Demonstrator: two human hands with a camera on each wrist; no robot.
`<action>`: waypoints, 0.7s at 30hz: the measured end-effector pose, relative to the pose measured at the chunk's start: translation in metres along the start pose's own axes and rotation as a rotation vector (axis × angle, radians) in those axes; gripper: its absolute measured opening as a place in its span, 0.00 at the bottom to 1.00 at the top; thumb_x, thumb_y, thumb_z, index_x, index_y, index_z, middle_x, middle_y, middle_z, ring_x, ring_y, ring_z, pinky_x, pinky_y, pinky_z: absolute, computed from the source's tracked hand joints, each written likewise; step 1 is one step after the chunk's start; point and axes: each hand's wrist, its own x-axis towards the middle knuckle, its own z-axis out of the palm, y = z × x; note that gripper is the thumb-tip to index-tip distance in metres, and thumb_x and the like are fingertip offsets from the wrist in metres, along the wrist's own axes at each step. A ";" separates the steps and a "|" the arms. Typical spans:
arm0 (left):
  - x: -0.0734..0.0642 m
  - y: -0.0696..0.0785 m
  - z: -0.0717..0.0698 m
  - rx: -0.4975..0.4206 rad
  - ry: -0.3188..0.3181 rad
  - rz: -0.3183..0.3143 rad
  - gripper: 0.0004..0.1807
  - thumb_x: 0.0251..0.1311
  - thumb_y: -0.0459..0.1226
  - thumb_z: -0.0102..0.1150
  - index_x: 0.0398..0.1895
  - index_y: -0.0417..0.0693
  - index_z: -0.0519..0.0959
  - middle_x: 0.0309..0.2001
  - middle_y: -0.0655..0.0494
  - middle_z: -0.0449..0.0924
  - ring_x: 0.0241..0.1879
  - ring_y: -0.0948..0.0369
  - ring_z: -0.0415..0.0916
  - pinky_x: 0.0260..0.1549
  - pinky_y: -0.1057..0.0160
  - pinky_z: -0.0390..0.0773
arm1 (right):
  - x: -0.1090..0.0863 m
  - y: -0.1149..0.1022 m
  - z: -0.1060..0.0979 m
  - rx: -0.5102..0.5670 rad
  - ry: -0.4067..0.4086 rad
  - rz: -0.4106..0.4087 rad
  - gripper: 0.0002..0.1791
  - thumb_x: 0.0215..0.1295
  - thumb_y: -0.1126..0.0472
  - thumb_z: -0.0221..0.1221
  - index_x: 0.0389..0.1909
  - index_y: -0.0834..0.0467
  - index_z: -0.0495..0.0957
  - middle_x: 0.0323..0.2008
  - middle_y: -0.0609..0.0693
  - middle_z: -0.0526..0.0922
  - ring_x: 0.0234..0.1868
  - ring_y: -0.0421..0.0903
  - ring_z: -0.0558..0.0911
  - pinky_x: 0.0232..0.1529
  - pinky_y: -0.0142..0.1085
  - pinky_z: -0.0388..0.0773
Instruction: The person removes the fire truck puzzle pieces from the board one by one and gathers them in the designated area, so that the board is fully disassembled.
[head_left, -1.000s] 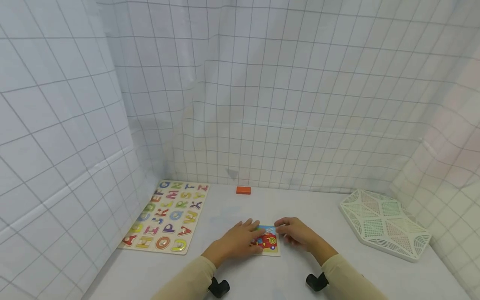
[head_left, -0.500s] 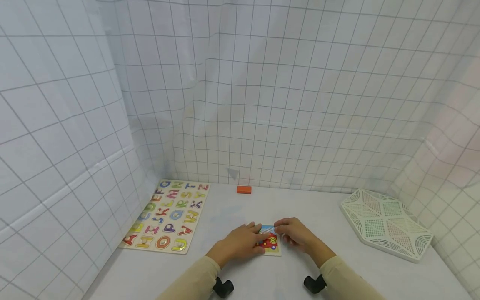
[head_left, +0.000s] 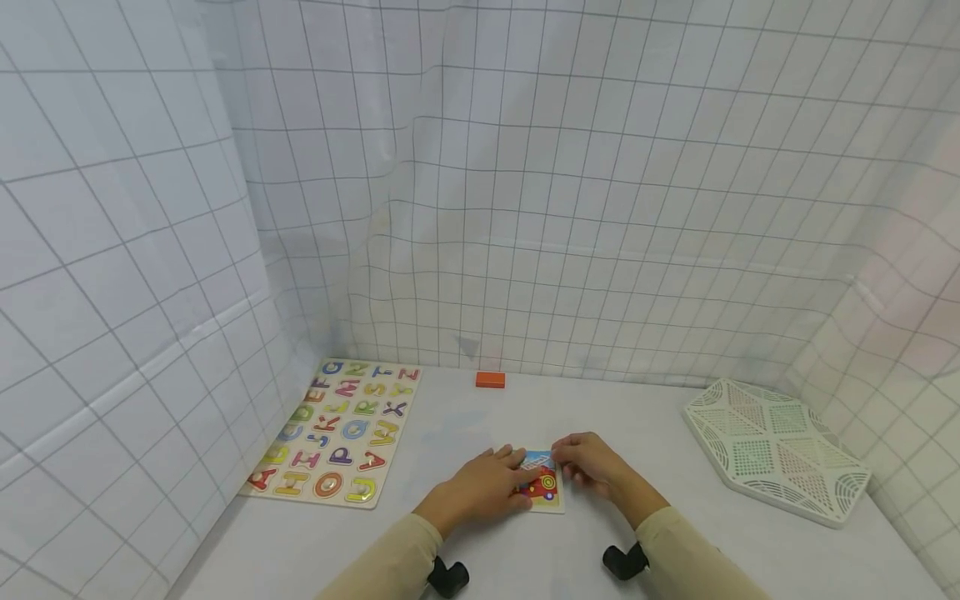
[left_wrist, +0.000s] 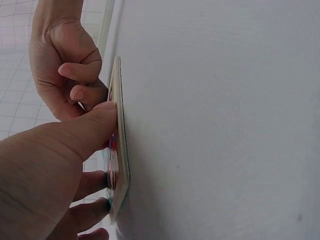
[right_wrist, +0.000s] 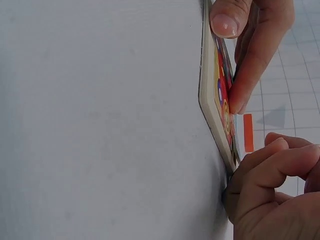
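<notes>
A small wooden puzzle board (head_left: 545,492) with a red vehicle on a blue and yellow ground lies on the table in the head view. My left hand (head_left: 486,485) rests over its left part with fingers spread across the picture. The left wrist view has the thumb (left_wrist: 102,122) at the board's near edge. At the far right corner my right hand (head_left: 592,462) holds the board's edge with curled fingers. In the right wrist view those fingers (right_wrist: 265,172) sit right at the corner, and the board (right_wrist: 215,107) appears edge-on.
A wooden alphabet board (head_left: 330,433) with colourful letters lies to the left. An orange-red block (head_left: 491,380) sits at the back, near the gridded white curtain (head_left: 525,208). On the right is a white perforated panel (head_left: 776,450).
My left hand has shifted slightly right over the puzzle board, covering more of the red vehicle. The right hand stays at the far right corner.
</notes>
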 end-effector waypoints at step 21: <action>-0.002 0.000 0.001 0.007 -0.012 -0.007 0.31 0.72 0.61 0.51 0.76 0.74 0.65 0.77 0.56 0.63 0.76 0.51 0.60 0.72 0.45 0.62 | 0.002 0.003 0.010 -0.088 0.092 -0.013 0.12 0.67 0.66 0.61 0.49 0.67 0.77 0.27 0.51 0.76 0.20 0.40 0.69 0.19 0.28 0.67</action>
